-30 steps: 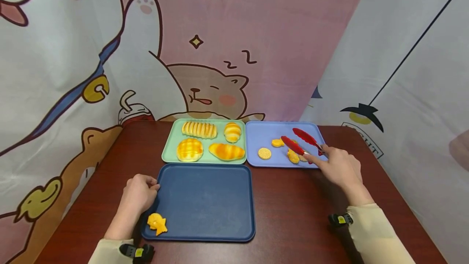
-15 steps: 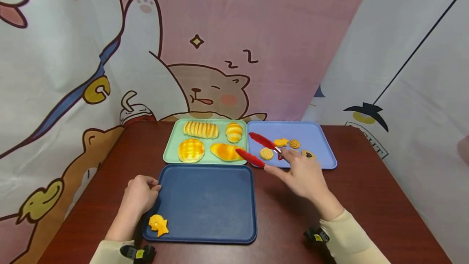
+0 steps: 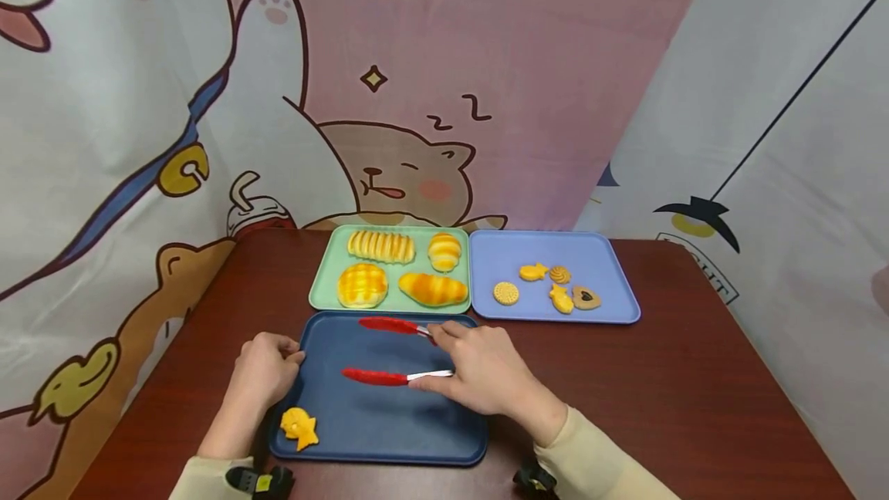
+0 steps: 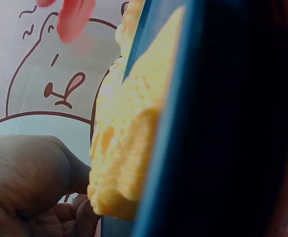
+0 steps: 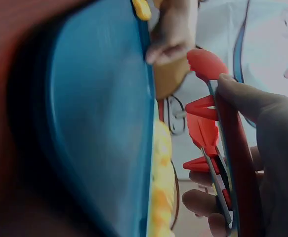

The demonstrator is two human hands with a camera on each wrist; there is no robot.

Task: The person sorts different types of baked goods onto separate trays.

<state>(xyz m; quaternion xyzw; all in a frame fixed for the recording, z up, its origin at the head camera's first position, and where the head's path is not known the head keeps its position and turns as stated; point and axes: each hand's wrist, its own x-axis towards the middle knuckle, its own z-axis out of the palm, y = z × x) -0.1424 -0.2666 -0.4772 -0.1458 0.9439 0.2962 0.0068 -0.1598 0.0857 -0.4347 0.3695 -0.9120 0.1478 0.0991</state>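
Note:
My right hand (image 3: 489,369) holds red-tipped tongs (image 3: 375,376) above the dark blue tray (image 3: 389,430). The tongs' arms are spread apart, with nothing between the tips. In the right wrist view, the thumb lies along one arm of the tongs (image 5: 235,158) and fingers curl round the other. My left hand (image 3: 267,367) touches the left rim of the blue tray, fingers curled at its edge. A fish-shaped cookie (image 3: 299,428) lies in that tray's near left corner; in the left wrist view this cookie (image 4: 129,143) looms large beside the hand.
Behind the blue tray, a green tray (image 3: 326,272) bears several breads, among them a round bun (image 3: 362,285). To its right, a lavender tray (image 3: 556,245) holds several small cookies, including a heart-shaped one (image 3: 586,298). A patterned cloth (image 3: 542,83) hangs behind the table.
My right hand has carried the spread tongs left and nearer, from over the lavender tray to over the blue tray. The cookies there are now uncovered. My left hand has stayed put.

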